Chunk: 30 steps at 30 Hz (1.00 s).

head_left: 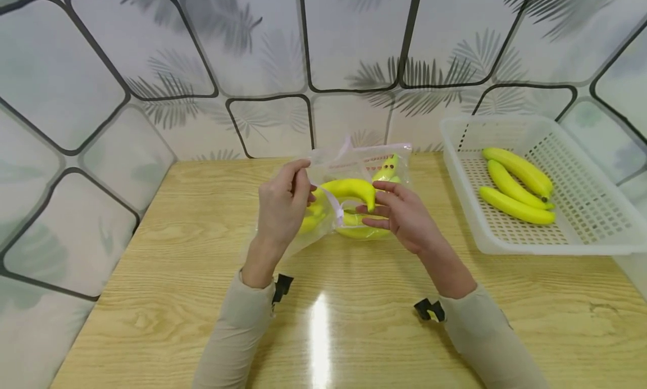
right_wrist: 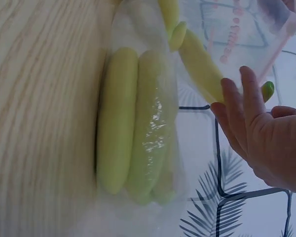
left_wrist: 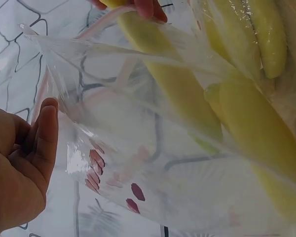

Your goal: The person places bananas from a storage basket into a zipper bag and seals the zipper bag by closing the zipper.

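Note:
My left hand (head_left: pixel 283 201) pinches the rim of a clear plastic zip bag (left_wrist: pixel 113 118) with red print and a pink strip along its mouth. A yellow toy banana (head_left: pixel 349 188) slants through the bag's mouth, its green tip (right_wrist: pixel 268 91) poking out past my right hand (head_left: pixel 411 218). That hand holds the banana near this end between thumb and fingers. Another banana (left_wrist: pixel 256 133) lies inside the bag. Alongside, several bananas (right_wrist: pixel 117 123) rest on the table in clear plastic; I cannot tell whether this is a separate bag.
To the right, a white perforated plastic basket (head_left: pixel 467 209) holds three bananas (head_left: pixel 516 205). The wooden table (head_left: pixel 192 220) meets a wall (head_left: pixel 268 125) with a leaf-and-line pattern behind the bags. Both sleeves carry small black wrist mounts.

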Tool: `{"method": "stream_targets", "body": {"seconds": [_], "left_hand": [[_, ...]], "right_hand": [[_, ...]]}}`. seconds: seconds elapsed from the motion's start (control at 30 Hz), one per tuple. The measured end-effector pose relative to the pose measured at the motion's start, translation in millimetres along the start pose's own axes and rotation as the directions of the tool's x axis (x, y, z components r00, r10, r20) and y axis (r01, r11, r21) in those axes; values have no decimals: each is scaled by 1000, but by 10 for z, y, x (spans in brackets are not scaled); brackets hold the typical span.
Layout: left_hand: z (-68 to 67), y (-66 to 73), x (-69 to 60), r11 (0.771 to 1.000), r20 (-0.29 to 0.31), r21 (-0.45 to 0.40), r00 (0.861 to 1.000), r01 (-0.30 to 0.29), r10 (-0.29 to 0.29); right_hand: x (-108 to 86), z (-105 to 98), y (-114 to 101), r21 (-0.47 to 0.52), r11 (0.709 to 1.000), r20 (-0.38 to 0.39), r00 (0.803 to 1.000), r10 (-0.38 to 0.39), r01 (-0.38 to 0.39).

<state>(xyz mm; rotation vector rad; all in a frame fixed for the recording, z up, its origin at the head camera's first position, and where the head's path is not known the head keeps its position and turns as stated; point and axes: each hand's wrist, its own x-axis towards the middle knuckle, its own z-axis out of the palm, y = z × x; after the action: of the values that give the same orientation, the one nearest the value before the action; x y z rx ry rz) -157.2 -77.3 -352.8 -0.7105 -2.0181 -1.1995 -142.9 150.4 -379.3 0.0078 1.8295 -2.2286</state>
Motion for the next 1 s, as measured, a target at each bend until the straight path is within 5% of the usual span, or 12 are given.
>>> {"method": "stream_targets", "body": {"seconds": [0.3, 0.5, 0.6, 0.77, 0.93, 1.0], "left_hand": [[-164, 26, -11, 996, -19, -53, 997, 71, -72], [-371, 2, 320, 988, 24, -25, 988, 153, -152], [-487, -32, 570, 968, 54, -4, 966, 252, -252], [-766, -108, 889, 907, 56, 5, 905, 422, -421], [-981, -128, 974, 881, 75, 47, 878, 470, -473], [-1025, -118, 958, 862, 121, 110, 854, 496, -507]], "right_hand": [[-132, 108, -109, -17, 997, 61, 995, -77, 78], [-28, 179, -279, 17, 994, 66, 992, -110, 109], [43, 236, -456, 8, 993, 68, 990, -122, 122], [182, 437, -790, 1, 990, 107, 985, -137, 138], [298, 629, -1040, -16, 990, 166, 977, -134, 139], [323, 689, -1090, -42, 991, 192, 975, -116, 126]]}}
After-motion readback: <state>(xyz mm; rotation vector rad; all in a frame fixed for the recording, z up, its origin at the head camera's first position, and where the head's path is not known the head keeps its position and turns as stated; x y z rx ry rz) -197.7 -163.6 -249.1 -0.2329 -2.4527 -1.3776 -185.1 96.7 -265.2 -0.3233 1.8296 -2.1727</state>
